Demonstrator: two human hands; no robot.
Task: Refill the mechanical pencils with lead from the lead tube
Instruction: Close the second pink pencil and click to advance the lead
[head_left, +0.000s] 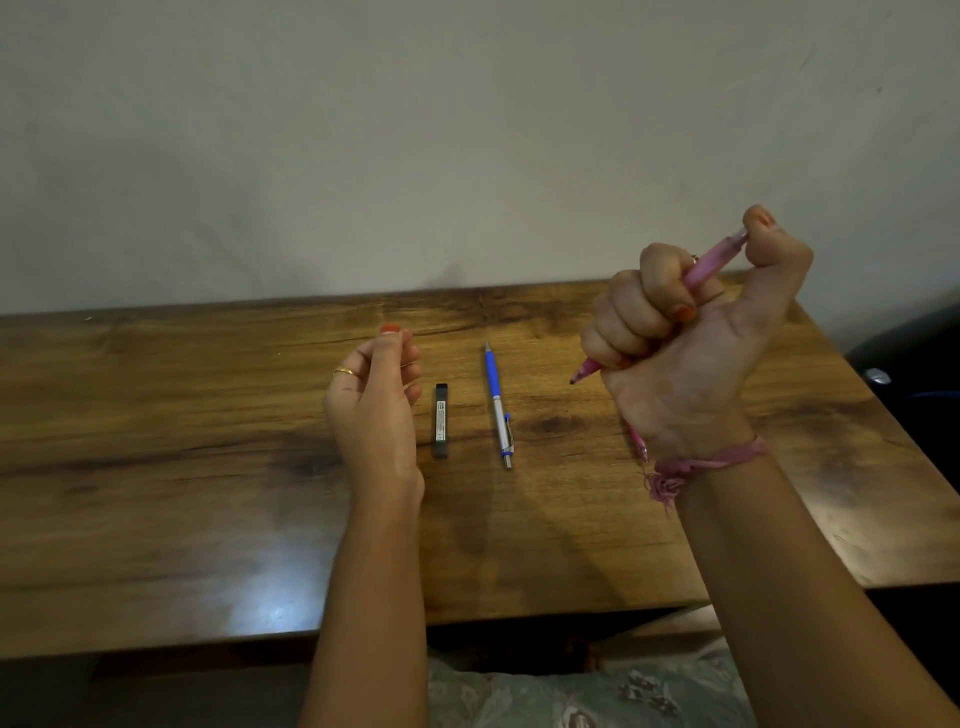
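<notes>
My right hand (691, 332) is raised over the right side of the wooden table (208, 467) and grips a pink mechanical pencil (714, 260) in its fist. The thumb rests on the pencil's top end, and the tip points down and to the left. My left hand (376, 405) hovers left of the black lead tube (441, 421), thumb and fingertips drawn together; anything pinched there is too thin to see. The tube lies flat on the table. A blue and silver pencil (498, 405) lies to its right. A second pink pencil (641, 449) shows partly behind my right wrist.
The table's back edge meets a plain wall (467, 130). A dark object (904, 364) stands beyond the table's right edge. My lap in patterned cloth (571, 696) lies below the front edge.
</notes>
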